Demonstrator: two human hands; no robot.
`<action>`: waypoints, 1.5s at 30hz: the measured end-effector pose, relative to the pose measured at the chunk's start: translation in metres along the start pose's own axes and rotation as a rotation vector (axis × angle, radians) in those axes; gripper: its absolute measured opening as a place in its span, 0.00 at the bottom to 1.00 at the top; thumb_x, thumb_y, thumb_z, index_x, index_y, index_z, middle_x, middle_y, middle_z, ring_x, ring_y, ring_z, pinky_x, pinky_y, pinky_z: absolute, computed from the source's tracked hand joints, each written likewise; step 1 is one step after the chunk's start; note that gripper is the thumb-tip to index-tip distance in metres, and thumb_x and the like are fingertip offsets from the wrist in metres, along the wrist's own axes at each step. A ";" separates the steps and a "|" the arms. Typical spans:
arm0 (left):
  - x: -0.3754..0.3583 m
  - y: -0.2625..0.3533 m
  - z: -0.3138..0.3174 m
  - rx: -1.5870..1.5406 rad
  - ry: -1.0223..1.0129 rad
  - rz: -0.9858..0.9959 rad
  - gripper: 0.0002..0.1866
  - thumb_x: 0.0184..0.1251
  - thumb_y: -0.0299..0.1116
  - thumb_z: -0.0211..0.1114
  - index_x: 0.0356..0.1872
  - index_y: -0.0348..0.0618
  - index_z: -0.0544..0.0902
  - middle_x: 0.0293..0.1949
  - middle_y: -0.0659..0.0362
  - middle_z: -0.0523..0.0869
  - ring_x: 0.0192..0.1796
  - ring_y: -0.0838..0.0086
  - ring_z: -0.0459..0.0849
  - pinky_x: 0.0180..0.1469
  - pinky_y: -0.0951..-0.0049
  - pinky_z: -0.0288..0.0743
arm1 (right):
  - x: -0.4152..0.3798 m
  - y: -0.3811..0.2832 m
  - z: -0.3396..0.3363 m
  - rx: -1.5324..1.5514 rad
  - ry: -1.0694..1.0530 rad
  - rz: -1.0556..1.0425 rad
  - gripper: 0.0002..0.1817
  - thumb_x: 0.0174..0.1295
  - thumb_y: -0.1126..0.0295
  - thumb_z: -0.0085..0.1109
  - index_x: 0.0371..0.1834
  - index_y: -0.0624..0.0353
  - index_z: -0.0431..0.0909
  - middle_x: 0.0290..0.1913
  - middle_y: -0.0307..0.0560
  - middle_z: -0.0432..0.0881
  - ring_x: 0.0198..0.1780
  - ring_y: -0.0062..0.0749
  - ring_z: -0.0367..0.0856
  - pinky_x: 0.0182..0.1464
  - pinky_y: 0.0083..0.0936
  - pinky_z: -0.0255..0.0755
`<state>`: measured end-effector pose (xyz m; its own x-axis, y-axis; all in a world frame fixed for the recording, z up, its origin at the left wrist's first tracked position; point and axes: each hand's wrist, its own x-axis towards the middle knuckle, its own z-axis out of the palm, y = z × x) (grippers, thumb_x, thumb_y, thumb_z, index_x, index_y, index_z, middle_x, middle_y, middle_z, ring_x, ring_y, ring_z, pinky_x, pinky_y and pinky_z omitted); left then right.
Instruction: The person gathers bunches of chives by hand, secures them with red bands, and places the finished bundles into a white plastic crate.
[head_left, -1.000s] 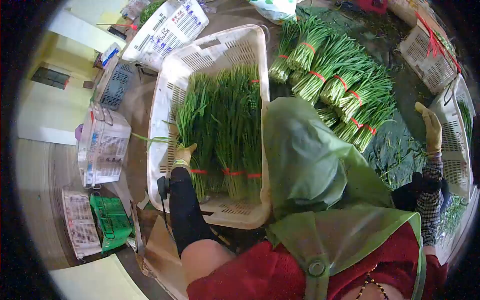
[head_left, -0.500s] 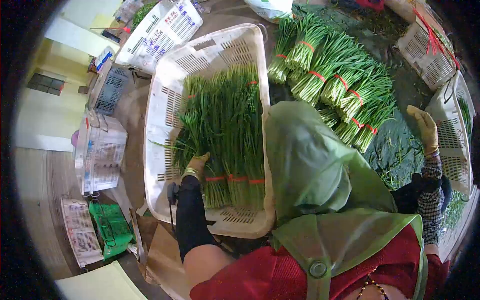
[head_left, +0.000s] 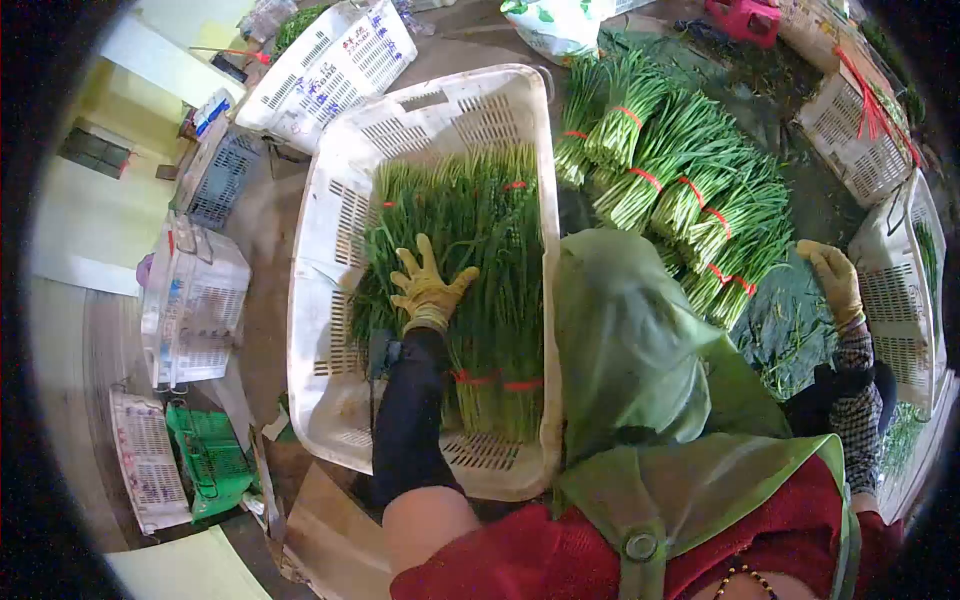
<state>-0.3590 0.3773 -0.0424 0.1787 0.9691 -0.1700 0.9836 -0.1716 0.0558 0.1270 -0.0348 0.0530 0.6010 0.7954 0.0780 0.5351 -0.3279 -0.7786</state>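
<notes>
My left hand (head_left: 430, 292), in a yellowish glove, rests with fingers spread on bundles of long green chive-like stalks (head_left: 490, 260). These bundles lie in a large white plastic crate (head_left: 300, 390), tied with red bands. In the open air to the right is my right hand (head_left: 835, 282), also gloved, its fingers stretched loosely with nothing seen in them. It is nearest the white crate at the right edge. More red-banded bundles (head_left: 690, 180) are piled on a dark sheet between the big crate and my right hand.
A green apron (head_left: 630, 340) covers my lap beside the crate. White crates (head_left: 195, 310) and a green basket (head_left: 212, 460) stand on the left. Another white crate (head_left: 895, 290) is at the right. A white bag (head_left: 555, 28) and a pink container (head_left: 745, 20) lie at the back.
My left hand has moved up and right from the lower left of the bundles and spread flat on them. My right hand has shifted slightly left and down. The view has shifted slightly.
</notes>
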 end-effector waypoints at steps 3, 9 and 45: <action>0.001 0.014 0.008 0.057 -0.049 -0.014 0.63 0.43 0.75 0.65 0.78 0.66 0.41 0.78 0.50 0.41 0.75 0.37 0.48 0.67 0.29 0.49 | 0.005 -0.005 0.002 -0.029 -0.007 0.039 0.11 0.67 0.70 0.56 0.47 0.63 0.82 0.49 0.47 0.85 0.51 0.32 0.81 0.57 0.27 0.72; 0.013 0.010 0.031 0.086 -0.073 -0.018 0.62 0.45 0.75 0.64 0.78 0.66 0.40 0.78 0.52 0.42 0.75 0.38 0.49 0.68 0.30 0.49 | 0.016 -0.015 0.024 -0.087 -0.051 0.125 0.12 0.69 0.71 0.53 0.48 0.66 0.81 0.49 0.47 0.85 0.52 0.29 0.80 0.58 0.25 0.71; -0.006 0.236 -0.161 -1.047 0.318 0.997 0.22 0.78 0.38 0.46 0.63 0.32 0.73 0.69 0.47 0.68 0.68 0.62 0.70 0.71 0.63 0.59 | 0.036 0.163 0.073 -0.477 -0.227 0.532 0.34 0.60 0.37 0.53 0.48 0.60 0.83 0.51 0.55 0.83 0.48 0.50 0.83 0.53 0.41 0.75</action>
<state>-0.1317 0.3593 0.1304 0.6051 0.5519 0.5738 -0.0291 -0.7049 0.7087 0.1924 -0.0217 -0.1166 0.7411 0.5361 -0.4042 0.4363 -0.8421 -0.3171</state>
